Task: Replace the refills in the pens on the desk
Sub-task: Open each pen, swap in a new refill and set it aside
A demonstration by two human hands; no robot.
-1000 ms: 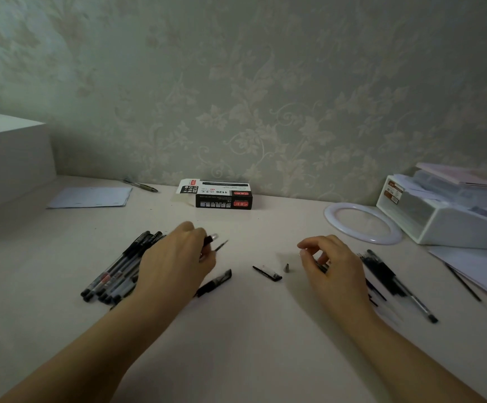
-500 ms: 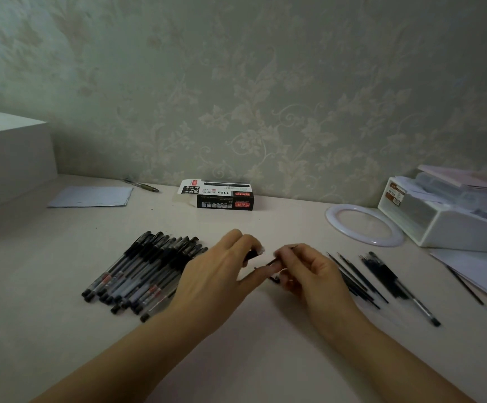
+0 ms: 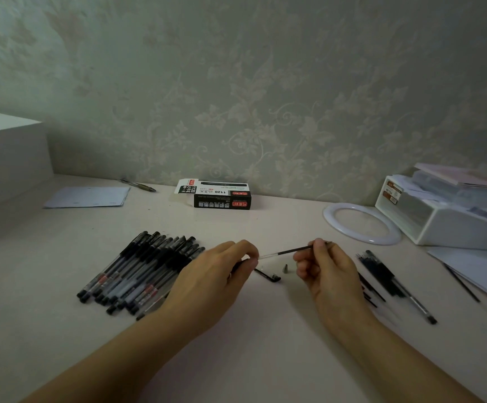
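Observation:
My right hand (image 3: pixel 328 270) pinches a thin black refill (image 3: pixel 287 251) near its tip end. The refill's clear tail runs left to my left hand (image 3: pixel 211 279), whose fingers are curled round a pen barrel that is mostly hidden under them. Below the refill lie a black pen cap (image 3: pixel 267 276) and a small metal pen tip (image 3: pixel 285 268) on the desk. A row of several black gel pens (image 3: pixel 140 269) lies to the left. Loose refills and one pen (image 3: pixel 393 283) lie to the right.
A black and white refill box (image 3: pixel 220 196) stands near the wall. A white ring (image 3: pixel 361 225), a white organiser (image 3: pixel 446 216) and papers (image 3: pixel 480 271) are at the right. A paper sheet (image 3: pixel 88 196), a pen (image 3: pixel 139 185) and a white box (image 3: pixel 6 158) sit at the left.
My hands met at the desk's middle, then moved apart. The refill now stretches between them, drawn out to the right by my right hand.

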